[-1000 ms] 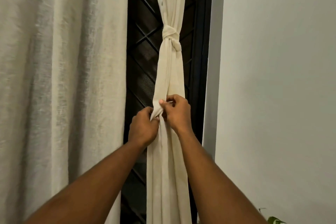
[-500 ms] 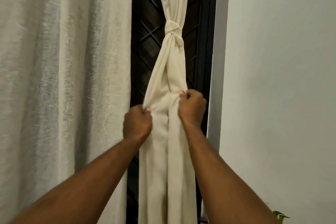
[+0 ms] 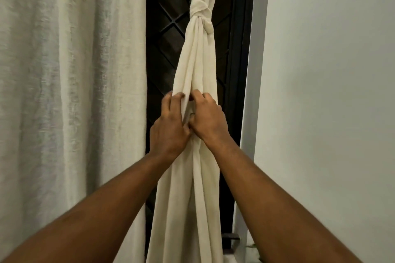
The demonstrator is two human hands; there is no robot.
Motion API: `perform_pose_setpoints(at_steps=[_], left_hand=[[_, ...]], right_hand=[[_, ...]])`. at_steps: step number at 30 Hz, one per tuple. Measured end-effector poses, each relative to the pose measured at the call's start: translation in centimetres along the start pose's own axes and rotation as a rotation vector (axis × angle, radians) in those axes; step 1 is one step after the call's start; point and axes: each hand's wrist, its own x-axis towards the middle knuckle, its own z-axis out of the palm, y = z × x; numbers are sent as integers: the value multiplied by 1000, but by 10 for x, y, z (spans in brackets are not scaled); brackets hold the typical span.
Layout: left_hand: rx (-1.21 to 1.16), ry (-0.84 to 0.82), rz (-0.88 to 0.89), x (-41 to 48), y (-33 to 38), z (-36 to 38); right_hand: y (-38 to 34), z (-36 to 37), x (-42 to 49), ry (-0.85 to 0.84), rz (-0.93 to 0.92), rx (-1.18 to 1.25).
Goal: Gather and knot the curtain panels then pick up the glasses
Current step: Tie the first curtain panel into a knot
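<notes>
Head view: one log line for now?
knot: tied | left hand: grips knotted curtain panel below knot | right hand: grips same panel | glasses: not in view

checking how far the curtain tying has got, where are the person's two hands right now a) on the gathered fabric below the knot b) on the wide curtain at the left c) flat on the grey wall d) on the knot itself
a: the left hand and the right hand sit side by side, fingers curled into the cream fabric curtain panel, clearly below its tied knot.
</notes>
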Motion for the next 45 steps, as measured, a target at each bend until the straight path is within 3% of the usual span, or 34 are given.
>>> perform_pose_setpoints(at_steps=[6,11,17,20,25,32,35,41,45], left_hand=[[-78,-220,-235,-32,-13,14],[30,-489,-412,-70,-25,28],[70,-421,-444,-130,-23,40],[38,-402,-429,-166,-25,43],[71,-506,-474,-227,-43,48],[98,-707,-662,-347,-56,54],[138,-782,-734,-387,-52,50],[82,-577,-791,-405,-51,57],[-9,-547,-771,-423,-60,71]], right_hand=[[11,22,-18,-252,141,-54],[16,30,-45,-291,207,-118],[20,58,-99,-166,228,-11],[33,86,-142,-205,286,13],[57,122,-228,-372,395,43],[82,157,-387,-838,618,-16],[77,153,-430,-738,647,-66],[72,163,-422,-343,497,-5],[90,186,-431,-368,494,83]])
